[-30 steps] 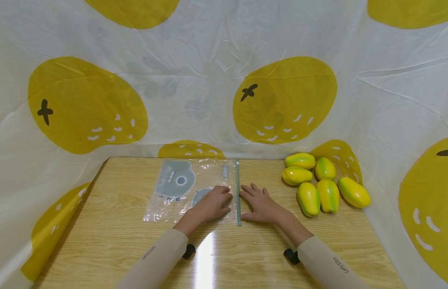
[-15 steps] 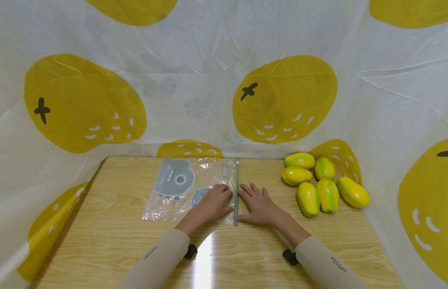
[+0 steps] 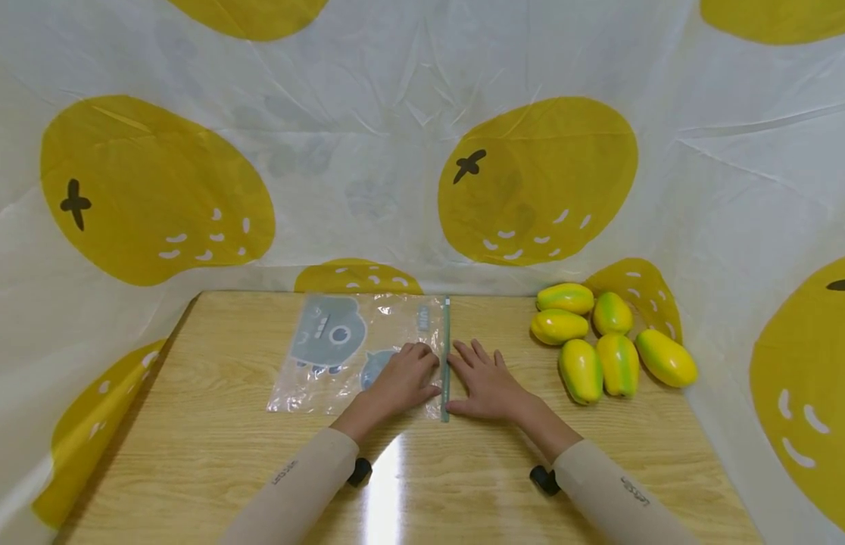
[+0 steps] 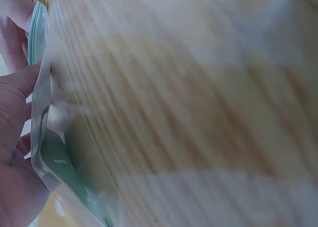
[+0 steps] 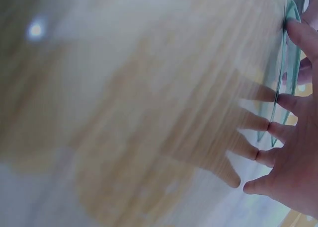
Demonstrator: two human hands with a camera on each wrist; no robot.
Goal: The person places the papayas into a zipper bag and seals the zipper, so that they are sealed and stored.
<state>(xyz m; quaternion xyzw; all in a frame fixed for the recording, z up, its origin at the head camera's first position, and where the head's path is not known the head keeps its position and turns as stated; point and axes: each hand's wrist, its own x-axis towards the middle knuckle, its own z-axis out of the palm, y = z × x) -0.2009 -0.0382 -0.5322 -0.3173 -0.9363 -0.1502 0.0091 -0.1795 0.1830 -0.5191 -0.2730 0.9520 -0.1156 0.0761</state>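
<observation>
White cloth (image 3: 368,83) printed with large yellow fruit shapes hangs behind and on both sides of a wood-grained bench (image 3: 191,469), where a bright streak of light reflects near the front. Flat on it, left of centre and reaching the back edge, lies a clear plastic bag (image 3: 391,322) with grey-blue cartoon figures (image 3: 327,329) and a green closure strip (image 3: 446,325) down its right side. The hands are apart, with that strip between them: the left hand (image 3: 402,376) rests on the bag with fingers loosely bent, while the right hand (image 3: 489,387) is spread, its fingers splayed and its thumb touching the strip. Six yellow-and-green fruits (image 3: 618,365) sit grouped at the right, well apart from the bag. Beige sleeves (image 3: 293,484) cover both forearms
</observation>
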